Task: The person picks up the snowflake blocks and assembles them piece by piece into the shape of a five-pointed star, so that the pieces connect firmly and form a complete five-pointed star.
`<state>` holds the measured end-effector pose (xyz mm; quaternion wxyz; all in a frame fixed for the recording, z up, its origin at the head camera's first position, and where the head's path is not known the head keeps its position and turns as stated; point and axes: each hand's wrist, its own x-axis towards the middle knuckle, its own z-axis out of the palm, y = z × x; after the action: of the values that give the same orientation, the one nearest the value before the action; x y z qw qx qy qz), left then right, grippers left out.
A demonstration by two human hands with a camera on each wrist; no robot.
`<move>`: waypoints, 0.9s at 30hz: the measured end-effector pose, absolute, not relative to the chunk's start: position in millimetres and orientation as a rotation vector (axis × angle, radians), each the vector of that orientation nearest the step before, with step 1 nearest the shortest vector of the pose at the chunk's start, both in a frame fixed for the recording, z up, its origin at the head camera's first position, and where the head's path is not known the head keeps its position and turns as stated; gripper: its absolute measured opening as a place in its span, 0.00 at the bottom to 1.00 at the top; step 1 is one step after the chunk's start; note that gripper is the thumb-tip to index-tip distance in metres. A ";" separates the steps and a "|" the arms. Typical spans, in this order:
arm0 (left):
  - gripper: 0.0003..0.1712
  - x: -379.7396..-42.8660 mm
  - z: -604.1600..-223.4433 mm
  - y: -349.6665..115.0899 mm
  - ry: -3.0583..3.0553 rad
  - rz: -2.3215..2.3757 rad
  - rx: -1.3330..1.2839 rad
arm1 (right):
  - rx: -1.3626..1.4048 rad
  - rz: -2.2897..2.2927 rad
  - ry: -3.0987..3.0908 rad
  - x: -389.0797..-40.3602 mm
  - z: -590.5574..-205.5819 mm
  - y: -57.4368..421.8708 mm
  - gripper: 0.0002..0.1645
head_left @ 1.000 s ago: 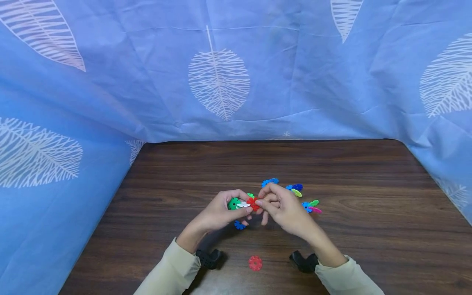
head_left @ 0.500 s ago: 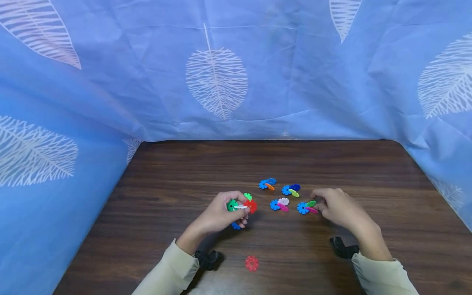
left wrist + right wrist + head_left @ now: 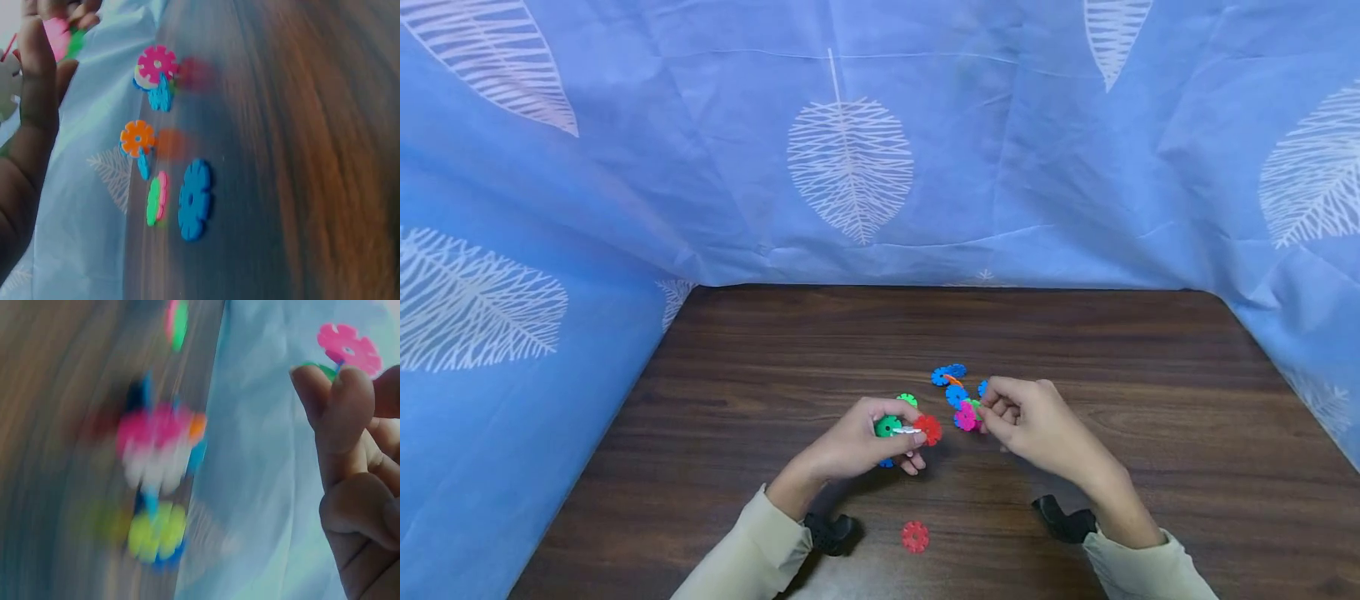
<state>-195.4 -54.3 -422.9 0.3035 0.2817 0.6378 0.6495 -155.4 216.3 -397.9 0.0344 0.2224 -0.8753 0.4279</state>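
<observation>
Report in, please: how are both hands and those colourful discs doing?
Left hand: gripping a joined disc cluster. Right hand: pinching a pink-and-green piece. Lone red disc flat on table, clear of both hands.

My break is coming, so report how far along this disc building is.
Done: green disc, white disc and bright red disc look joined in the left grip. In hand: the right grip pinches a pink-green-blue cluster. Remaining, probably: an orange-blue cluster and yellow-blue cluster lie apart on the table, and a loose red disc sits alone.
</observation>
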 end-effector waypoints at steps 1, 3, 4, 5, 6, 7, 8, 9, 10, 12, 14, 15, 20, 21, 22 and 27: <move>0.09 -195.2 -422.8 -53.4 1.660 1.732 0.753 | 0.706 1.360 -2.673 -154.5 -396.7 209.2 0.10; 0.09 -194.9 -422.7 -51.9 1.611 1.754 0.755 | 0.743 1.441 -2.644 -153.7 -395.4 197.2 0.09; 0.10 -195.0 -422.7 -51.3 1.596 1.765 0.749 | 0.758 1.473 -2.635 -153.9 -395.4 193.1 0.08; 0.10 -195.0 -422.8 -51.0 1.583 1.777 0.745 | 0.772 1.509 -2.629 -154.0 -395.5 190.5 0.07; 0.11 -195.0 -422.8 -51.0 1.571 1.789 0.745 | 0.786 1.543 -2.626 -154.6 -396.0 189.4 0.06; 0.11 -195.2 -422.7 -51.4 1.560 1.799 0.744 | 0.798 1.598 -2.622 -155.5 -396.5 189.6 0.04; 0.11 -195.4 -422.5 -51.8 1.550 1.807 0.750 | 0.818 1.660 -2.618 -156.7 -397.3 190.9 0.03; 0.12 -195.5 -422.1 -52.4 1.540 1.810 0.762 | 0.834 1.738 -2.616 -157.8 -398.2 193.0 0.05; 0.11 -195.7 -421.9 -53.1 1.528 1.808 0.776 | 0.854 1.819 -2.608 -159.4 -399.5 195.6 0.08; 0.11 -196.0 -421.1 -54.5 1.505 1.795 0.820 | 0.914 2.035 -2.563 -162.4 -402.6 199.6 0.17; 0.11 -196.2 -420.6 -55.5 1.478 1.773 0.866 | 0.998 2.246 -2.477 -165.2 -406.6 200.5 0.22; 0.11 -196.1 -420.4 -55.9 1.466 1.767 0.885 | 1.023 2.334 -2.434 -166.2 -408.6 199.8 0.23; 0.10 -195.1 -419.8 -56.7 1.469 1.787 0.932 | 1.086 2.556 -2.201 -169.9 -416.6 194.0 0.14; 0.10 -195.1 -419.5 -56.9 1.483 1.798 0.931 | 1.044 2.543 -2.194 -170.0 -416.6 194.0 0.12; 0.10 -195.1 -419.3 -56.9 1.502 1.808 0.927 | 1.007 2.523 -2.177 -170.3 -416.7 194.1 0.10; 0.09 -194.8 -419.8 -55.4 1.641 1.837 0.894 | 0.770 2.385 -2.173 -168.0 -414.4 194.0 0.09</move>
<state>-194.8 -55.4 -419.8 0.2579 0.3296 0.6051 0.6773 -168.0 194.0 -414.4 -0.0877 0.2312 -0.6526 0.7162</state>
